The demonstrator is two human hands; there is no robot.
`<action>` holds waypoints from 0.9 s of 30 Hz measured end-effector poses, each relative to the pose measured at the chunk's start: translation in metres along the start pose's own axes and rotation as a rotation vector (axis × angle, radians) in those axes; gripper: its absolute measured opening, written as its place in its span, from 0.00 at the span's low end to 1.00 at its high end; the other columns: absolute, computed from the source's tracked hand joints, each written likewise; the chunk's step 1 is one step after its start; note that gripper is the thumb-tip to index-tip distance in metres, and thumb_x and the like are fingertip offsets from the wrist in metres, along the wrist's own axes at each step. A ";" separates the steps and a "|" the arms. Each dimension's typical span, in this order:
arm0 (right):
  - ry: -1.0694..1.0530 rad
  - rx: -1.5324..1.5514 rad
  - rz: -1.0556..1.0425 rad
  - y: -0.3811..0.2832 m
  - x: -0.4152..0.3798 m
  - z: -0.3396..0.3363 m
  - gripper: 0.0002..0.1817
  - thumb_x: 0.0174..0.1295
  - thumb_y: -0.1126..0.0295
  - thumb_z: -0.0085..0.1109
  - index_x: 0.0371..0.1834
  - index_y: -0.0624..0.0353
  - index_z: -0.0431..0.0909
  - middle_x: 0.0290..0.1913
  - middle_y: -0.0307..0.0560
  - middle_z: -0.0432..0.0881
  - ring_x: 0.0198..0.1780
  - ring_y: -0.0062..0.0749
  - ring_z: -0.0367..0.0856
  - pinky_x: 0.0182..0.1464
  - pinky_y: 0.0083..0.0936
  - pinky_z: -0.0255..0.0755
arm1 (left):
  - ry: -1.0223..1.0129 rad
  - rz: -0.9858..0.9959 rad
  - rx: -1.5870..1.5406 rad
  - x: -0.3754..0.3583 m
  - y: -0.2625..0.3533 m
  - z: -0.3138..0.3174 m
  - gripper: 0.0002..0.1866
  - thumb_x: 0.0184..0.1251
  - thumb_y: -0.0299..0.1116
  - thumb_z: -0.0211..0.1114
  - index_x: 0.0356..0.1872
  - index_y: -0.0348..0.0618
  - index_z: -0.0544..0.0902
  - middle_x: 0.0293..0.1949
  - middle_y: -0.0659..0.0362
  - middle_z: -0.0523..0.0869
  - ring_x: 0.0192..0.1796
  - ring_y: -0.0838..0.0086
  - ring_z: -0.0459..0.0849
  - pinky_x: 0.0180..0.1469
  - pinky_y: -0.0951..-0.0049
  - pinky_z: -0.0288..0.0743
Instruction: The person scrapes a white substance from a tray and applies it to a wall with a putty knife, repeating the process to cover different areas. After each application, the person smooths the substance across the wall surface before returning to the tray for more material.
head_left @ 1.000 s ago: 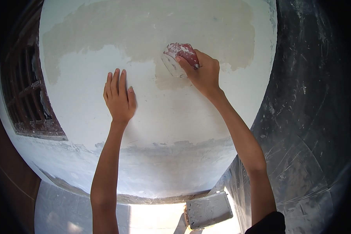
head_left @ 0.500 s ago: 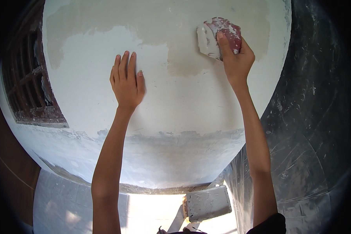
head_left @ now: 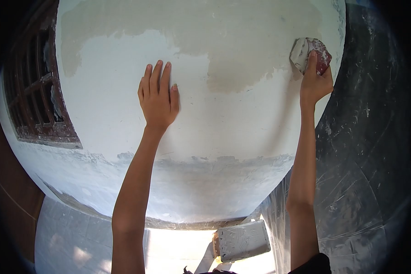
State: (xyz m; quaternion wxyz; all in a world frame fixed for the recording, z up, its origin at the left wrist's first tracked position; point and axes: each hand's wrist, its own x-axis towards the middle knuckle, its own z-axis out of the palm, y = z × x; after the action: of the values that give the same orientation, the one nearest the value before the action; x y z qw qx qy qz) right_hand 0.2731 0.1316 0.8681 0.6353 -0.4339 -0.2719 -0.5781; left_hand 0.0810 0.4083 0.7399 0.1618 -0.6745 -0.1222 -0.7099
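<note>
A pale wall (head_left: 214,118) with a darker, damp-looking patch (head_left: 242,64) across its upper part fills the middle. My left hand (head_left: 159,98) lies flat against the wall with its fingers stretched upward, holding nothing. Near the wall's right edge, my right hand (head_left: 316,82) grips a reddish scraper (head_left: 322,55) smeared with white paste, thumb on its face. The scraper's whitish left part (head_left: 300,52) rests on or very close to the wall.
At the left is a brown barred window (head_left: 41,91). Dark plastic sheeting (head_left: 356,150) hangs along the right side. Below the wall stands a tray or container (head_left: 244,241) with greyish paste, above a brightly lit floor (head_left: 178,246).
My right hand has moved right and slightly down with the scraper, toward the wall's right edge. My left hand stays on the wall; the view has shifted slightly.
</note>
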 end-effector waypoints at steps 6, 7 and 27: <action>-0.681 0.302 0.177 -0.052 -0.062 0.034 0.21 0.62 0.52 0.73 0.37 0.63 0.87 0.26 0.39 0.83 0.26 0.20 0.75 0.30 0.24 0.70 | -0.008 0.023 -0.014 -0.001 -0.002 -0.002 0.28 0.73 0.34 0.51 0.74 0.46 0.70 0.74 0.54 0.68 0.79 0.56 0.59 0.76 0.55 0.50; -0.707 0.091 -0.074 -0.046 -0.062 0.042 0.25 0.59 0.47 0.73 0.32 0.63 0.85 0.22 0.43 0.78 0.25 0.28 0.74 0.29 0.29 0.68 | -0.007 0.024 -0.016 -0.001 -0.003 -0.003 0.28 0.73 0.34 0.51 0.74 0.45 0.70 0.74 0.54 0.68 0.79 0.56 0.59 0.76 0.55 0.50; -0.674 0.222 0.071 -0.068 -0.052 0.064 0.22 0.61 0.49 0.70 0.29 0.60 0.84 0.21 0.44 0.81 0.22 0.28 0.76 0.29 0.28 0.70 | -0.014 0.018 -0.009 -0.003 -0.003 -0.002 0.27 0.75 0.36 0.49 0.74 0.45 0.69 0.74 0.53 0.68 0.78 0.55 0.60 0.76 0.54 0.50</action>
State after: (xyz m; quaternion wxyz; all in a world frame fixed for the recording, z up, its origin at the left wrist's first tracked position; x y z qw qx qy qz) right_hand 0.2076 0.2157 0.8710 0.5729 -0.5376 -0.5121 -0.3472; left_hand 0.0778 0.4107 0.7368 0.1642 -0.6812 -0.1140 -0.7042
